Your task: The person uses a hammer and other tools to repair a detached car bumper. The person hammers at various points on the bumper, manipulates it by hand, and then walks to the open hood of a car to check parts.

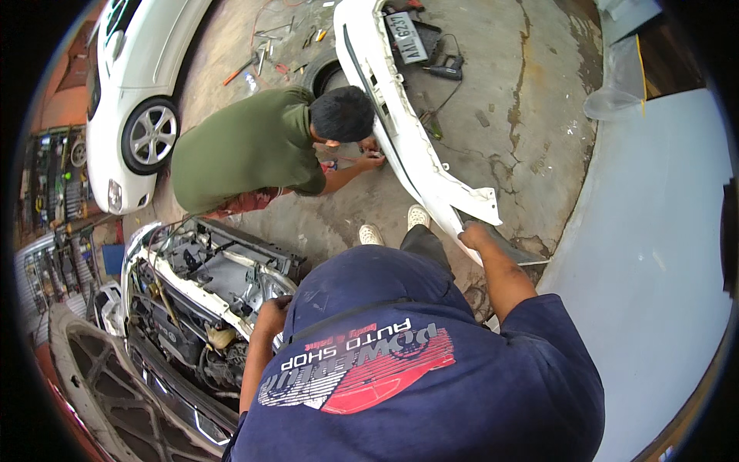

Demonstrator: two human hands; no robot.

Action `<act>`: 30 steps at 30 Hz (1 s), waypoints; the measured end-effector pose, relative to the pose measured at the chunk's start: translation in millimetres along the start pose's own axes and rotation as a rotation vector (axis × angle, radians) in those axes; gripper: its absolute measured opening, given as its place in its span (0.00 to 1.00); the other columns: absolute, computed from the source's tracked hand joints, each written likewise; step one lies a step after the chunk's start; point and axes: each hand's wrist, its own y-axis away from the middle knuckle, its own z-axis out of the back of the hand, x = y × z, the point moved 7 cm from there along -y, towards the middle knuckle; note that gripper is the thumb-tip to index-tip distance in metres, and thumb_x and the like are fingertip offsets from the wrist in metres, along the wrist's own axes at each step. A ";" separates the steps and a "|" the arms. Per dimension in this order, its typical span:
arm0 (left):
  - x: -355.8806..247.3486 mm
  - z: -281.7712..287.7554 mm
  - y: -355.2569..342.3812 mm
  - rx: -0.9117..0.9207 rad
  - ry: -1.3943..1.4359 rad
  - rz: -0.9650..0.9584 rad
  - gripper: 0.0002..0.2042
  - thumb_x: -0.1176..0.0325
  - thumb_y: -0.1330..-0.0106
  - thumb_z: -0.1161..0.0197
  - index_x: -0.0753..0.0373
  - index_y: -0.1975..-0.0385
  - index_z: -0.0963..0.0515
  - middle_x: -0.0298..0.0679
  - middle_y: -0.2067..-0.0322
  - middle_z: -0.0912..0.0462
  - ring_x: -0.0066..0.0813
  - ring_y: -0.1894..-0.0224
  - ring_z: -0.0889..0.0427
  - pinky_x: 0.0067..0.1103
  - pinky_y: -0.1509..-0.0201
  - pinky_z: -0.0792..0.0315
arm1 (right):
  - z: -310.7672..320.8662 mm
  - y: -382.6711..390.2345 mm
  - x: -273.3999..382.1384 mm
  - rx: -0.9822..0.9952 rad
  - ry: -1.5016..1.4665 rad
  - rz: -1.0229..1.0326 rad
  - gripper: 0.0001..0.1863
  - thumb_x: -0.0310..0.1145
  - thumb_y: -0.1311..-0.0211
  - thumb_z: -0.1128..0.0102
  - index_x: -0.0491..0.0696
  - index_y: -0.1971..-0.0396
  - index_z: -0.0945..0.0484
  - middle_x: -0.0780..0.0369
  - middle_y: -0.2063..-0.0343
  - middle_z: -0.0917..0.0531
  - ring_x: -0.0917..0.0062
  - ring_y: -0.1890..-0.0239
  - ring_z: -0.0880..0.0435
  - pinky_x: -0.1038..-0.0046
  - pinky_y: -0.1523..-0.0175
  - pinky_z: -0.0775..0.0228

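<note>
A long white car bumper (419,165) runs from the top middle down toward me. At its near end, beside a dark grey flap (512,248), my right hand (479,236) is closed around the edge. My left hand (272,314) is down at my waist, close to the headlight corner of a car with an exposed engine bay (192,308). Its fingers are mostly hidden against my dark blue shirt. A co-worker in a green shirt (239,150) crouches left of the bumper, with a hand (372,160) close to its inner side.
A white car (146,77) stands at the upper left. Hand tools, including an orange-handled hammer (240,69), lie on the concrete floor. A tyre (315,73) is beside the bumper; a licence plate (406,37) and corded black power tool (446,69) lie beyond. A pale panel (654,254) borders the right.
</note>
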 end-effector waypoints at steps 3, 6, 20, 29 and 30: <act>13.5 -14.2 16.7 0.015 -0.100 -0.024 0.18 0.55 0.28 0.38 0.61 0.48 0.15 0.52 0.55 0.12 0.54 0.53 0.13 0.37 0.47 0.22 | -2.5 -10.5 10.3 0.034 0.116 0.011 0.26 0.45 0.43 0.34 0.41 0.50 0.16 0.45 0.48 0.15 0.51 0.45 0.16 0.57 0.38 0.26; 0.1 -3.1 12.9 0.007 -0.211 -0.060 0.19 0.53 0.28 0.40 0.59 0.47 0.15 0.49 0.54 0.12 0.59 0.51 0.16 0.40 0.46 0.23 | -24.5 -41.7 -25.8 -0.052 0.329 0.155 0.23 0.51 0.33 0.39 0.43 0.62 0.11 0.46 0.56 0.12 0.51 0.52 0.13 0.55 0.42 0.23; 19.7 -43.8 23.3 -0.013 0.022 0.096 0.19 0.52 0.30 0.37 0.52 0.44 0.15 0.50 0.51 0.13 0.53 0.49 0.15 0.39 0.42 0.23 | 0.3 -33.1 -12.0 0.182 -0.291 -0.029 0.11 0.34 0.37 0.35 0.43 0.62 0.17 0.57 0.76 0.15 0.71 0.79 0.18 0.67 0.73 0.26; 21.9 -12.9 3.8 -0.084 0.127 -0.007 0.17 0.53 0.27 0.40 0.53 0.47 0.15 0.52 0.56 0.12 0.55 0.53 0.14 0.41 0.46 0.23 | 38.7 -14.5 63.5 0.201 -0.264 -0.102 0.17 0.32 0.35 0.33 0.46 0.48 0.21 0.60 0.73 0.15 0.75 0.79 0.18 0.71 0.77 0.28; 22.6 -7.3 -1.5 -0.080 0.131 -0.026 0.17 0.53 0.27 0.41 0.53 0.47 0.15 0.52 0.57 0.12 0.55 0.53 0.14 0.41 0.46 0.23 | 39.2 -12.5 73.4 0.200 -0.228 -0.096 0.17 0.32 0.34 0.35 0.46 0.47 0.21 0.61 0.72 0.15 0.75 0.77 0.18 0.70 0.75 0.28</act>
